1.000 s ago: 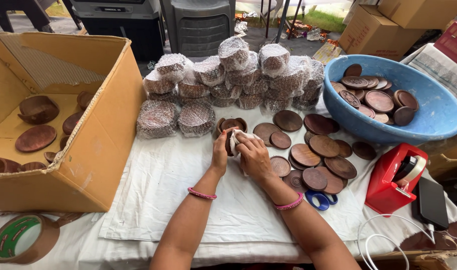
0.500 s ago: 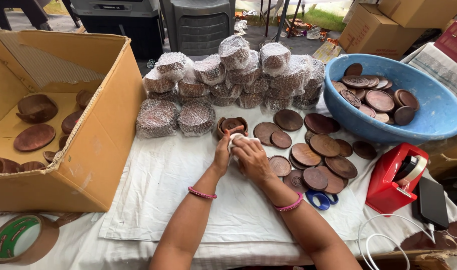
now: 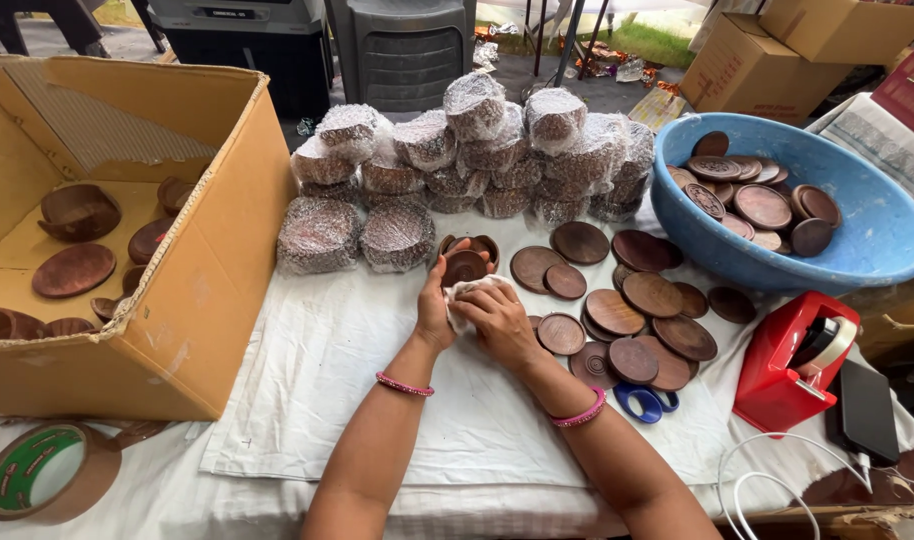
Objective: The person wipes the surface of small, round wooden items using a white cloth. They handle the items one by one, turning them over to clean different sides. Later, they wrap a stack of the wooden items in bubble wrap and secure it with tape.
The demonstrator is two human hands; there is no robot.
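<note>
While both hands meet mid-table:
Left hand [image 3: 435, 305]: gripping a small wooden disc [image 3: 465, 266].
Right hand [image 3: 497, 315]: closed over white cloth [image 3: 464, 292].
Around: bubble-wrapped stacks [image 3: 457, 165], loose discs [image 3: 627, 305], blue basin [image 3: 877, 240].
Hidden: fingertips under cloth.

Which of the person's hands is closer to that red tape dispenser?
The right hand. It rests on the white cloth beside the loose wooden discs, on the side of the red tape dispenser. The left hand is farther away, on the other side of the right hand, holding a small wooden bowl.
</note>
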